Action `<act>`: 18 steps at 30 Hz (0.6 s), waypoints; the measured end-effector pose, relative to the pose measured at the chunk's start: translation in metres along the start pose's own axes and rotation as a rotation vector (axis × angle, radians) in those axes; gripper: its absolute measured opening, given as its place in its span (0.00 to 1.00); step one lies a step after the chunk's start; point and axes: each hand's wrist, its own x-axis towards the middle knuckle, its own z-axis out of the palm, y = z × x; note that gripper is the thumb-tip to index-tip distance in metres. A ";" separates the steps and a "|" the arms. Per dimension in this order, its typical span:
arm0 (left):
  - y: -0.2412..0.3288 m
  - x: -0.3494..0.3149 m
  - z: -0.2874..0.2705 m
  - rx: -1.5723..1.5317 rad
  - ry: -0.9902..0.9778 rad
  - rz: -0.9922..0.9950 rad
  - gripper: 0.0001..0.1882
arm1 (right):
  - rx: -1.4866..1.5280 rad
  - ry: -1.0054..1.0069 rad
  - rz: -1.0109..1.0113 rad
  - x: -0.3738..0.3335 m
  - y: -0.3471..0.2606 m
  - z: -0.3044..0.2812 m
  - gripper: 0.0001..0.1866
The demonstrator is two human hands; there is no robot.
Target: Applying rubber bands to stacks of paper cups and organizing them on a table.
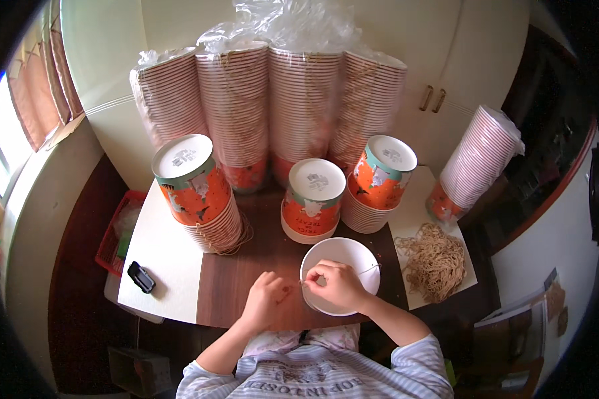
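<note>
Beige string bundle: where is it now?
In the head view, the bundle lies right of the open white bucket, in front of the rightmost wrapped stack.

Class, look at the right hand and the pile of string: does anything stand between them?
Only the right side of the white tub lies between the right hand and the string pile; beyond it is tabletop. The stacked tubs stand farther back.

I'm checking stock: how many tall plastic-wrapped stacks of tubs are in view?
5: in the back row, the leftmost stack, second stack, third stack and fourth stack; then the lone stack at the right. More could be hidden behind the row.
</note>
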 end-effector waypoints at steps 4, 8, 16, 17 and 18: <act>-0.004 -0.005 0.015 0.063 0.063 0.043 0.08 | 0.049 -0.034 0.018 0.001 -0.001 0.000 0.03; -0.001 -0.005 0.022 0.096 0.089 0.027 0.07 | 0.088 -0.054 0.028 0.001 -0.002 -0.001 0.03; -0.002 -0.003 0.016 0.274 0.134 0.134 0.07 | 0.125 -0.044 0.035 0.000 0.003 0.001 0.04; -0.006 -0.005 0.017 0.248 0.156 0.113 0.07 | 0.126 -0.044 0.036 0.000 0.002 0.000 0.04; -0.009 -0.005 0.017 0.222 0.179 0.090 0.07 | 0.129 -0.053 0.046 0.000 0.002 0.000 0.04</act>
